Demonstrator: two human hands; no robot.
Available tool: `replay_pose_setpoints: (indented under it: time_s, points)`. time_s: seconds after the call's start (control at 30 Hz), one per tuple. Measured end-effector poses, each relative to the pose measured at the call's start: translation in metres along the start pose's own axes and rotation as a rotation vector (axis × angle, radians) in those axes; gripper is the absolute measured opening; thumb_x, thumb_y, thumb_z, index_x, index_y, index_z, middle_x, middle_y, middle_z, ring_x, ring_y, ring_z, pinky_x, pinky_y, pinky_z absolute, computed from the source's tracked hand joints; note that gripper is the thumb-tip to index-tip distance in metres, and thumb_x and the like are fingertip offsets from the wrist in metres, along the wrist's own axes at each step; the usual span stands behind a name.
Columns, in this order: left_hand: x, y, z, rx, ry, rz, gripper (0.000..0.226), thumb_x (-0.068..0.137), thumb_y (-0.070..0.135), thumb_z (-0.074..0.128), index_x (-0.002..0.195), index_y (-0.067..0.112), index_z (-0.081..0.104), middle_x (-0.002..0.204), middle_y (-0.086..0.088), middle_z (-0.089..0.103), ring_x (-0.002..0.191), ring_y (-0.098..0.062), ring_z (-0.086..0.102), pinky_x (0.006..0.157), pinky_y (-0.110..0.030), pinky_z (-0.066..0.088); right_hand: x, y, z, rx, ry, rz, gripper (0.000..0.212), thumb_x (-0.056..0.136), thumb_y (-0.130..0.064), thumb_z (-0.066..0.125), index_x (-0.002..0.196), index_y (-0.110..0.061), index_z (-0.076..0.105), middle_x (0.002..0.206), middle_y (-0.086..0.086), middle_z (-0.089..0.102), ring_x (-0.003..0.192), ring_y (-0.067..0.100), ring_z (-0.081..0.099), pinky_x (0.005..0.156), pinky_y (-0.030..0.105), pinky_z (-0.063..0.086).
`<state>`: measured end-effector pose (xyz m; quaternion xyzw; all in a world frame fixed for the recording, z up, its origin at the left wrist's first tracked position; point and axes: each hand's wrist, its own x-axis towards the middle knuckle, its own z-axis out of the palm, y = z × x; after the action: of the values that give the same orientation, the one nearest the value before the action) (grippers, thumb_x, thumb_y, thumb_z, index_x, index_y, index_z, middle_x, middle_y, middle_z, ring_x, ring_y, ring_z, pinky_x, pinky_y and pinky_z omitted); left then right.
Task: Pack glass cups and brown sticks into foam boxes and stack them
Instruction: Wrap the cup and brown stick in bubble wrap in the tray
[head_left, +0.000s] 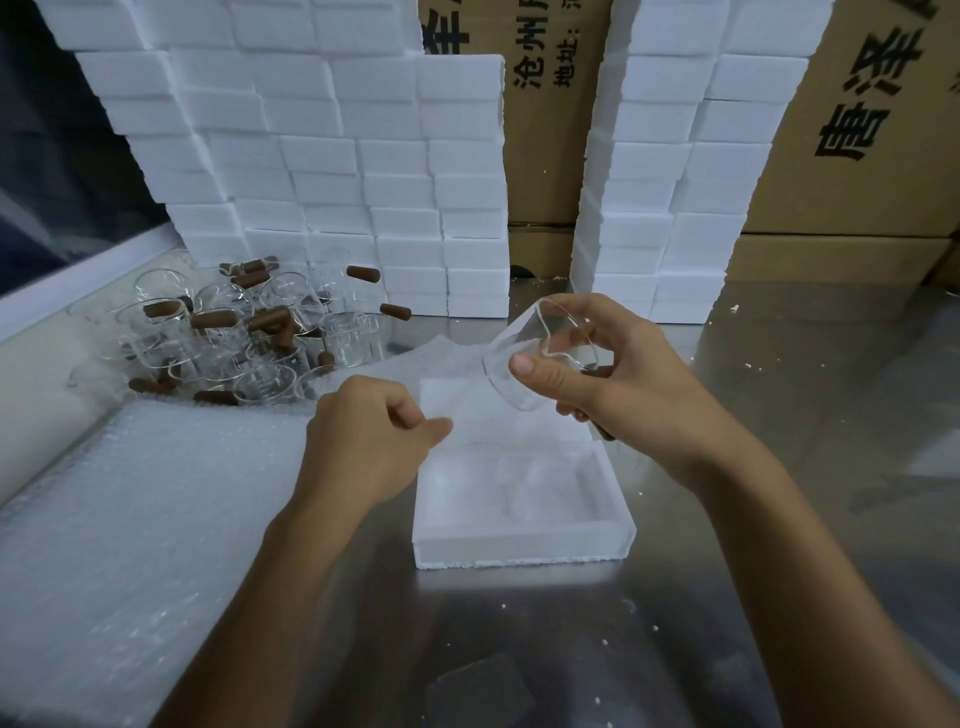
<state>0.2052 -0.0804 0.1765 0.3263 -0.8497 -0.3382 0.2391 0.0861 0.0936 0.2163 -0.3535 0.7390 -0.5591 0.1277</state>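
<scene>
Foam stacks line the bench's far edge while my right hand grips a cup over the open box, my left hand's fingers pinching its lid.

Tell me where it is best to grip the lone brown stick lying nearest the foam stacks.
Pinch the brown stick across its middle, coming from above. It lies flat and apart from the pile of cups, so both long sides look free.

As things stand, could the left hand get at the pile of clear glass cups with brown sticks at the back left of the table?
Probably yes. The left hand pinches the open white foam box's lid, and only flat bubble wrap lies between it and the pile of clear glass cups with brown sticks; it must let go first.
</scene>
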Motion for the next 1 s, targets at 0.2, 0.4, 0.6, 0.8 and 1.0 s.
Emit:
replay_pose_setpoints:
  time_s: [0.2,0.4,0.6,0.8,1.0]
  points:
    - [0.004,-0.004,0.001,-0.18,-0.045,-0.118,0.016,0.08,0.02,0.079,0.069,0.022,0.069,0.061,0.007,0.07,0.055,-0.016,0.069,0.069,-0.045,0.062,0.001,-0.002,0.008,0.24,0.036,0.056,0.069,0.068,-0.051,0.08,0.128,-0.027,0.056,0.113,0.003,0.064,0.062,0.01,0.065,0.058,0.019,0.049]
    - [0.003,-0.001,0.002,-0.276,0.004,-0.087,0.023,0.073,0.008,0.085,0.079,0.024,0.069,0.06,0.0,0.066,0.055,-0.011,0.063,0.051,-0.026,0.051,0.0,-0.01,0.027,0.791,-0.083,0.218,0.058,0.078,-0.047,0.076,0.122,-0.015,0.056,0.112,0.012,0.073,0.065,0.016,0.063,0.064,0.027,0.054]
    - [-0.001,0.007,0.006,-0.45,0.005,-0.109,0.013,0.072,0.02,0.086,0.07,0.015,0.074,0.062,-0.005,0.065,0.057,-0.014,0.068,0.051,-0.019,0.054,-0.002,-0.011,0.044,0.948,-0.121,0.306,0.075,0.08,-0.059,0.065,0.137,-0.013,0.051,0.113,0.013,0.074,0.106,0.025,0.071,0.091,0.034,0.057]
    - [0.001,0.009,0.009,-0.542,0.121,-0.131,0.014,0.084,0.021,0.076,0.073,0.015,0.07,0.065,0.002,0.071,0.058,-0.011,0.071,0.061,-0.022,0.059,-0.001,-0.005,0.047,0.968,-0.103,0.383,0.06,0.079,-0.061,0.071,0.111,-0.011,0.072,0.119,0.021,0.07,0.111,0.03,0.069,0.094,0.037,0.057]
    - [0.001,0.007,0.008,-0.45,0.196,-0.06,0.023,0.087,0.003,0.07,0.077,0.017,0.056,0.092,0.003,0.065,0.059,-0.013,0.072,0.053,-0.019,0.056,0.001,-0.003,0.049,0.924,-0.054,0.455,0.069,0.076,-0.062,0.074,0.118,-0.007,0.066,0.101,0.014,0.067,0.089,0.026,0.067,0.098,0.043,0.055]
